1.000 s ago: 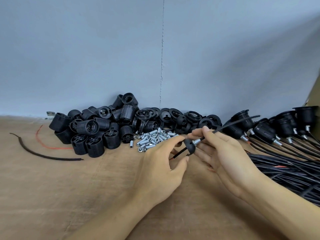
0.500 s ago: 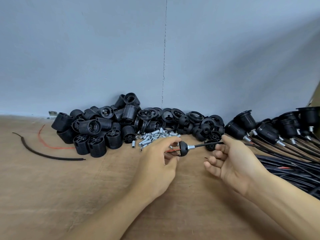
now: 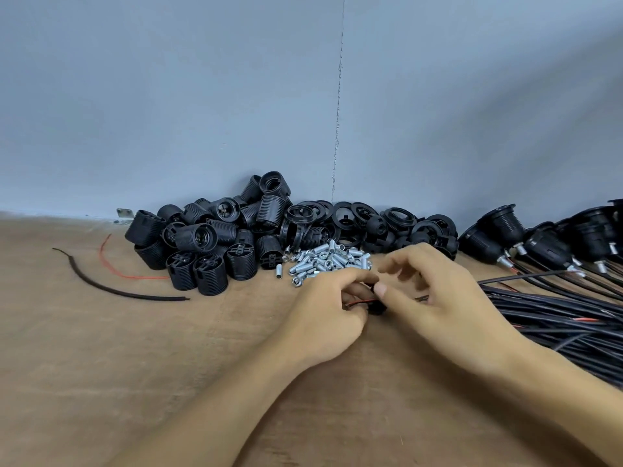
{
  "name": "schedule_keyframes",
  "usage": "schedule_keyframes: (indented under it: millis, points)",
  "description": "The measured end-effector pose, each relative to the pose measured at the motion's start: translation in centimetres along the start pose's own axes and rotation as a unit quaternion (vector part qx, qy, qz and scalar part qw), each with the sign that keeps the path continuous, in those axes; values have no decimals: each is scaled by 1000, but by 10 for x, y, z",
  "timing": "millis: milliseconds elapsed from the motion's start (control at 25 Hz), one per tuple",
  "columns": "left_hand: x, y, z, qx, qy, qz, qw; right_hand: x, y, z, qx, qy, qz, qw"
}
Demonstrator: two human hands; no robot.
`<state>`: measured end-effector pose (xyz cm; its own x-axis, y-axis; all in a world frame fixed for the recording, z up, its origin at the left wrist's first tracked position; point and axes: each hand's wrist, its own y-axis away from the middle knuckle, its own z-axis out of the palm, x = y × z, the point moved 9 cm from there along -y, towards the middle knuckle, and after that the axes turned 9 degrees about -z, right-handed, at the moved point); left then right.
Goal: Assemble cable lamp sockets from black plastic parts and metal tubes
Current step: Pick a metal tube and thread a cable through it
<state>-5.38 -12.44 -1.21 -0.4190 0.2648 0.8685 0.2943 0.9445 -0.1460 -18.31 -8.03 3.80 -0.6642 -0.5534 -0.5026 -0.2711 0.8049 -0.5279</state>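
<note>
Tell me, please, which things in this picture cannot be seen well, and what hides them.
Head view only:
- black cap: mostly covered by the left hand, which holds it, and the right hand.
- right hand's fingers: blurred by motion, grip unclear.
- finished sockets: row cut off by the right edge.
- cable bundle: runs past the right edge.

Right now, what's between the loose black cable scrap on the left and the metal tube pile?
Head view: a thin red wire, then the heap of black socket bodies.

even, soft light — faint shadows; wide-angle bending at the edges; slight motion blur on fingers
</note>
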Motion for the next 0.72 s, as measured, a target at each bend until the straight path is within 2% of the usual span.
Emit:
schedule_keyframes:
  millis: [40, 120, 280, 360, 440, 520, 600, 720]
  points:
    - [-2, -1, 0, -4, 13, -10, 1000, 1, 1, 5, -38, 78, -36, 996]
    - [-6, -2, -1, -4, 25, -22, 999, 11, 6, 18, -88, 93, -42, 991]
    - [0, 5, -4, 33, 0, -1, 999, 18, 10, 21, -73, 92, -51, 992]
    - [6, 10, -13, 105, -58, 24, 993, 19, 11, 21, -66, 110, -48, 991]
    - [14, 17, -37, 229, -146, 42, 962, 20, 13, 21, -54, 120, -48, 990]
    - [18, 23, -59, 331, -246, 41, 910, 22, 12, 20, -47, 121, -43, 991]
    - [10, 19, -72, 348, -319, -14, 881, 23, 12, 20, -42, 123, -41, 991]
    - [-12, 9, -76, 285, -378, -132, 871, 24, 12, 19, -38, 121, -37, 991]
